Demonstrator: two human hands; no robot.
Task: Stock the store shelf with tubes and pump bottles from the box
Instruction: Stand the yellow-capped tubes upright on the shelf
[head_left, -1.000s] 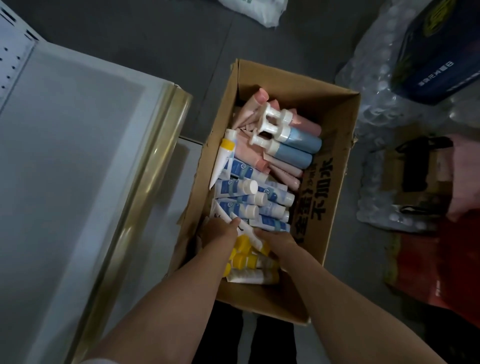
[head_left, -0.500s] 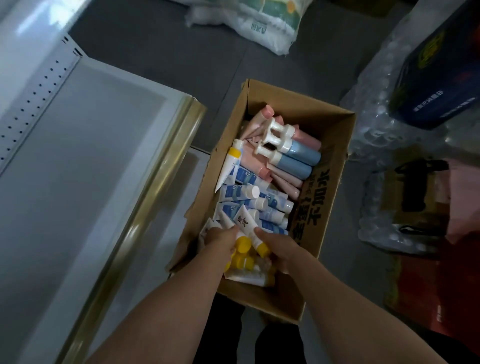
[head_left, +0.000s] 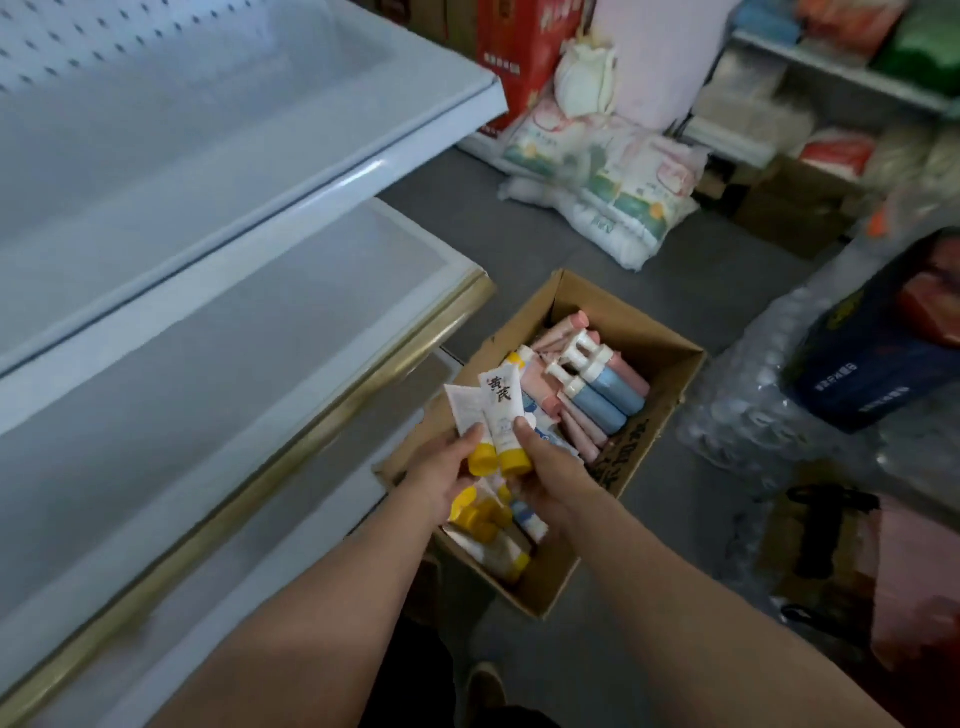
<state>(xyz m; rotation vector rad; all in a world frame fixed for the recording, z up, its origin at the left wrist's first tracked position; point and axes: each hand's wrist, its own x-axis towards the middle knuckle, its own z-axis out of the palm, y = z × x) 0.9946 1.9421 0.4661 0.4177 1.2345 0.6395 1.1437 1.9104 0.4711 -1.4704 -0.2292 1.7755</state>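
An open cardboard box stands on the floor with pink tubes, blue-and-white tubes, yellow-capped white tubes and blue pump bottles lying in it. My left hand grips a white tube with a yellow cap above the box's near end. My right hand grips a second yellow-capped tube beside it, caps down. More yellow-capped tubes lie under my hands. The white store shelf with its gold front strip is to the left.
An upper white shelf overhangs at top left. Plastic-wrapped packs and a red carton sit on the floor behind the box. Shrink-wrapped bottles and a dark blue bag crowd the right side.
Both hands have lifted out of the box, each with a yellow-capped tube. The camera has tilted up, showing the shelves and the goods behind.
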